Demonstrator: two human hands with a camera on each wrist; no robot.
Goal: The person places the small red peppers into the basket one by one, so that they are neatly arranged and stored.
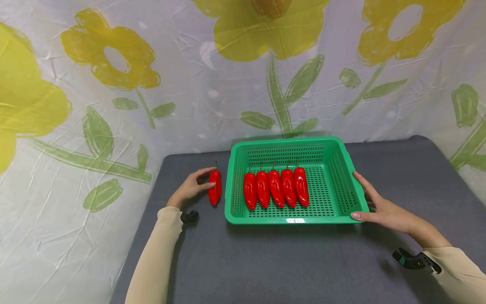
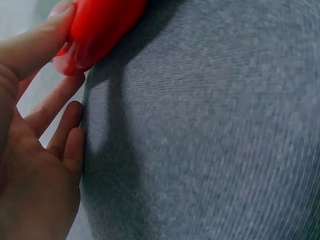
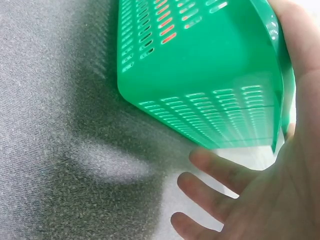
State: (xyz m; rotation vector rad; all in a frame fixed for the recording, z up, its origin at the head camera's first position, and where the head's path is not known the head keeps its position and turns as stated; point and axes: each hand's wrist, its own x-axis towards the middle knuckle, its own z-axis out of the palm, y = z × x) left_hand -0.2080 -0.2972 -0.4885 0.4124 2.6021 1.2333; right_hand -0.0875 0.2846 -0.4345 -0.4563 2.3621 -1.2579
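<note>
My left hand [image 1: 192, 185] pinches a glossy red pepper [image 1: 214, 190] between thumb and fingers, left of the basket. In the left wrist view, the thumb lies on the red pepper [image 2: 97, 35], and the other fingers are low beside the grey cloth. A green perforated plastic basket [image 1: 265, 220] holds a row of several similar red peppers [image 1: 276, 188], stems toward the back. At the basket's near right corner, my right hand [image 1: 387, 213] holds the rim with thumb and index finger. Its other fingers spread loosely below in the right wrist view.
A dark grey cloth-covered table [image 1: 273, 261] lies under everything. Behind it hangs a pale backdrop [image 1: 205, 97] printed with yellow flowers. Inside the basket, the peppers sit toward the left, with bare basket floor [image 1: 320, 190] to their right. Black straps circle both wrists.
</note>
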